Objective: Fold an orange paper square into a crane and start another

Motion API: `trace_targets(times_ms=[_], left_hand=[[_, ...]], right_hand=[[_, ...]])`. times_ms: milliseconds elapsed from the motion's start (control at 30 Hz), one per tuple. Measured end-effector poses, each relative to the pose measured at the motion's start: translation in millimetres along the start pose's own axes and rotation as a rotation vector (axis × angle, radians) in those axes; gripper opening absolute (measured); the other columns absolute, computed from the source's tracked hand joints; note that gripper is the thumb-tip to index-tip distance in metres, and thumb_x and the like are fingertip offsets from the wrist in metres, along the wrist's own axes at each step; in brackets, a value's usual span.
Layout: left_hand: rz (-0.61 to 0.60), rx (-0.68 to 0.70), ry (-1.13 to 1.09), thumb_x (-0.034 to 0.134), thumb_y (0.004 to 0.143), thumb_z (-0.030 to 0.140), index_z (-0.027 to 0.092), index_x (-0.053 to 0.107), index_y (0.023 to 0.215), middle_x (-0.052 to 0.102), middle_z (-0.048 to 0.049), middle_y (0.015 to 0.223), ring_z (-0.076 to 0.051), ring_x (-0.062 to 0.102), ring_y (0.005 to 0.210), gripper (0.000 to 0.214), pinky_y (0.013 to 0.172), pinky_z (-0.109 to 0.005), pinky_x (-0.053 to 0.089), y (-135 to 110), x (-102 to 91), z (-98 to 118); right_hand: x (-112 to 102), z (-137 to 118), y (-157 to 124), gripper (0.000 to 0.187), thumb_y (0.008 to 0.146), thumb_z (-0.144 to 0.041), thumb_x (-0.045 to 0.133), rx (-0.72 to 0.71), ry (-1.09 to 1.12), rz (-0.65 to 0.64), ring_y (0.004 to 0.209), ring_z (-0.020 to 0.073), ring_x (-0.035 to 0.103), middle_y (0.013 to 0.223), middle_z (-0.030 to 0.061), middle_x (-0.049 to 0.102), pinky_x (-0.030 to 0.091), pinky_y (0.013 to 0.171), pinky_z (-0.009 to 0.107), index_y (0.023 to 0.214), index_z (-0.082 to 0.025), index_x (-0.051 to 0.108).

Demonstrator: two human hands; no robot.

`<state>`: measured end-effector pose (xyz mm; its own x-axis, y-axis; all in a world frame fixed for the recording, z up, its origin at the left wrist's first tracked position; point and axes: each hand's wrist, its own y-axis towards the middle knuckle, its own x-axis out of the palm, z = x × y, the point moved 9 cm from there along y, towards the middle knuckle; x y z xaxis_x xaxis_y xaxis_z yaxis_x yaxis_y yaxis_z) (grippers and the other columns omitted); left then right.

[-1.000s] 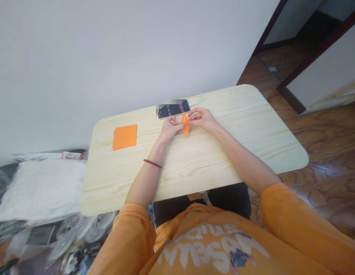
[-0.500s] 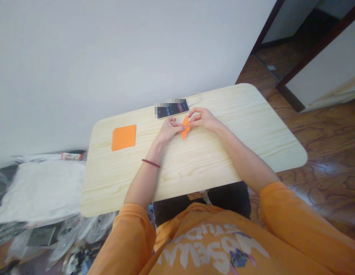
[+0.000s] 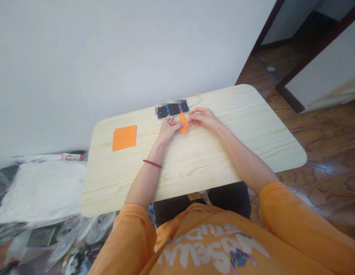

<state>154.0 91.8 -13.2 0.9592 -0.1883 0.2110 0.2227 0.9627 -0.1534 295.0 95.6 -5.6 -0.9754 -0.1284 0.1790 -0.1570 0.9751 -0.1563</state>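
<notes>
A small piece of folded orange paper, a narrow pointed diamond, stands above the middle of the table. My left hand pinches it from the left, thumb against its face. From the right, my right hand has its thumb and a finger closed at the paper's right edge, with the index finger arched above. The exact fold under the right fingertips is too small to make out. Just behind the paper lies a phone with a lit timer on its dark screen.
A stack of square orange paper lies on the left of the pale wooden table. A white cable runs from the phone. The wall borders the table's far edge. Bagged items and white cloth lie at the left.
The folded paper has turned slightly, its upper tip swinging left and its face showing wider. My right fingertips have shifted a little along its right edge.
</notes>
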Motion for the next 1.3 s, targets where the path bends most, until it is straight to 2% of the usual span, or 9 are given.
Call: trace_targets(times_ms=[133, 300, 533, 800, 933, 1067, 1133, 1300], left_hand=[[0.076, 0.065, -0.042, 0.078, 0.051, 0.022, 0.023, 0.028, 0.075, 0.062, 0.0076, 0.061, -0.009, 0.06, 0.056, 0.055, 0.059, -0.02, 0.045, 2, -3.3, 0], [0.088, 0.091, -0.068, 0.078, 0.051, 0.02, 0.023, 0.026, 0.074, 0.062, 0.0068, 0.061, -0.009, 0.061, 0.056, 0.057, 0.061, -0.021, 0.048, 2, -1.9, 2], [0.154, 0.117, -0.117, 0.078, 0.049, 0.018, 0.024, 0.022, 0.073, 0.059, 0.0092, 0.058, -0.008, 0.059, 0.054, 0.061, 0.061, -0.02, 0.047, -1, -4.3, 4], [0.253, 0.098, -0.177, 0.08, 0.05, 0.021, 0.023, 0.02, 0.071, 0.048, 0.0132, 0.051, -0.006, 0.058, 0.055, 0.063, 0.067, -0.021, 0.049, 0, -13.6, 2], [0.283, 0.113, -0.234, 0.078, 0.051, 0.019, 0.023, 0.02, 0.071, 0.052, 0.0118, 0.054, -0.007, 0.059, 0.057, 0.061, 0.068, -0.021, 0.049, 1, -16.5, 1], [0.311, 0.118, -0.218, 0.077, 0.055, 0.018, 0.023, 0.022, 0.07, 0.05, 0.0122, 0.054, -0.006, 0.058, 0.056, 0.057, 0.068, -0.021, 0.05, -1, -17.9, 1], [0.309, 0.119, -0.195, 0.077, 0.056, 0.019, 0.023, 0.025, 0.07, 0.055, 0.0101, 0.061, -0.007, 0.06, 0.061, 0.054, 0.069, -0.022, 0.051, -1, -17.6, 2], [0.232, 0.107, -0.093, 0.077, 0.057, 0.02, 0.02, 0.052, 0.085, 0.067, 0.0011, 0.077, -0.012, 0.065, 0.072, 0.038, 0.069, -0.027, 0.053, -1, -12.3, 1]], right_hand=[[10, 3, 0, 0.025, 0.061, -0.031, 0.079, -0.005, -0.076, -0.052, 0.049, 0.0076, 0.053, 0.059, 0.0025, 0.065, 0.033, 0.045, 0.019, 0.068, -0.013, 0.063], [17, 5, -1, 0.024, 0.061, -0.028, 0.079, -0.009, -0.106, -0.067, 0.043, 0.0042, 0.041, 0.051, -0.0021, 0.057, 0.026, 0.042, 0.019, 0.065, -0.014, 0.061], [27, 7, -3, 0.023, 0.061, -0.019, 0.074, 0.029, 0.032, -0.061, 0.04, 0.0029, 0.034, 0.045, -0.006, 0.048, 0.018, 0.04, 0.018, 0.058, -0.016, 0.051], [29, 8, -2, 0.016, 0.06, -0.018, 0.068, 0.026, 0.051, -0.049, 0.039, 0.0023, 0.033, 0.043, -0.0057, 0.048, 0.017, 0.039, 0.018, 0.057, -0.015, 0.053], [27, 9, -2, 0.014, 0.059, -0.019, 0.067, 0.033, 0.031, -0.052, 0.039, 0.0025, 0.034, 0.043, -0.0052, 0.049, 0.016, 0.039, 0.018, 0.058, -0.015, 0.054], [20, 9, -2, 0.01, 0.059, -0.021, 0.066, 0.031, -0.029, -0.005, 0.041, 0.0038, 0.035, 0.046, -0.0043, 0.05, 0.018, 0.041, 0.019, 0.059, -0.014, 0.058], [13, 5, 0, 0.009, 0.061, -0.022, 0.066, -0.005, -0.089, 0.057, 0.044, 0.0053, 0.037, 0.048, -0.0041, 0.05, 0.022, 0.043, 0.021, 0.06, -0.015, 0.06], [-1, -19, -1, 0.008, 0.063, -0.023, 0.067, -0.229, -0.308, 0.195, 0.06, 0.0099, 0.047, 0.063, -0.0011, 0.058, 0.036, 0.059, 0.024, 0.063, -0.016, 0.062]])
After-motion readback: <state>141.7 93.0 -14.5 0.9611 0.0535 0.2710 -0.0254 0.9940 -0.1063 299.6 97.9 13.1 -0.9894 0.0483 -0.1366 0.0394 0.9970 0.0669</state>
